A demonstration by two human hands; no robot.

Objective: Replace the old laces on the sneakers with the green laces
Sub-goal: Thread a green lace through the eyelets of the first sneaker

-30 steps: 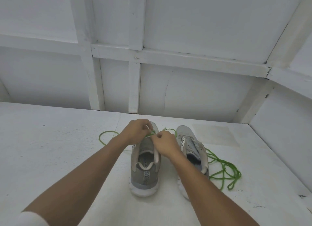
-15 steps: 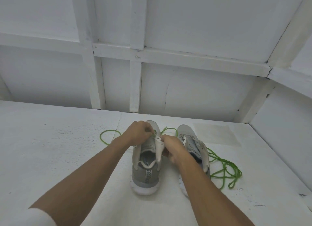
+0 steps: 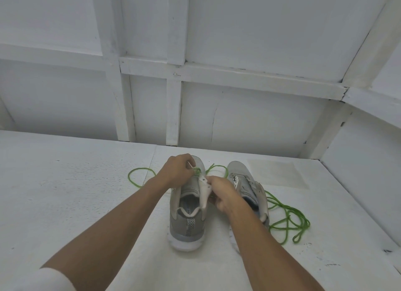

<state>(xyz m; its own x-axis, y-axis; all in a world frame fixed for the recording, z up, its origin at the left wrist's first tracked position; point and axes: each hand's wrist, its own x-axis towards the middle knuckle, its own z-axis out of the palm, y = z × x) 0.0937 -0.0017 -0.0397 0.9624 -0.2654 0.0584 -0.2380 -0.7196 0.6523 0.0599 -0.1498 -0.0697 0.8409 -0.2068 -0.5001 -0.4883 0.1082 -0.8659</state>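
Two grey sneakers stand side by side on the white surface, heels toward me. Over the left sneaker (image 3: 187, 223), my left hand (image 3: 176, 171) pinches a green lace (image 3: 138, 180) near the toe end of the eyelets. My right hand (image 3: 221, 193) grips the right eyelet flap of that sneaker and pulls it outward. The lace loops out to the left of the shoe and behind its toe. The right sneaker (image 3: 245, 182) stands partly behind my right forearm. A second green lace (image 3: 288, 219) lies in a loose tangle to its right.
The white table (image 3: 76, 193) meets a white panelled wall (image 3: 238, 117) at the back and a side wall on the right. A pale rectangular patch (image 3: 275, 173) marks the surface behind the right sneaker.
My right hand has dropped from the lace at the eyelets to the right side flap and pulled it out. My left hand stays pinched at the toe end.
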